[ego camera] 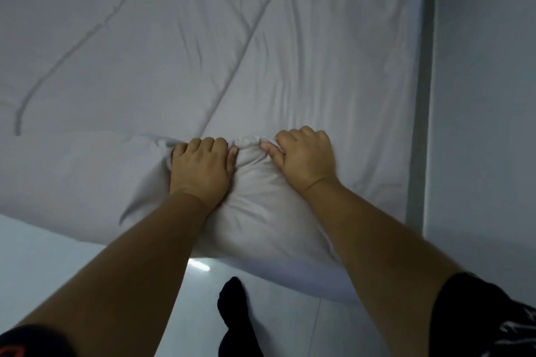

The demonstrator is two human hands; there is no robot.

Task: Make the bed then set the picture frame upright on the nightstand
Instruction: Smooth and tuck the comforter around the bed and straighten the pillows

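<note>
Comforter [255, 211] edge bunches inside left hand [200, 166] and right hand [306, 158].

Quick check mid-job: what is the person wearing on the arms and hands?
The left hand and right hand show no gloves, rings or watch. The short black left sleeve bears a reddish marking; the short black right sleeve bears white markings.

A grey quilted comforter [203, 38] lies spread over the bed [419, 38], its near edge bunched up.
</note>
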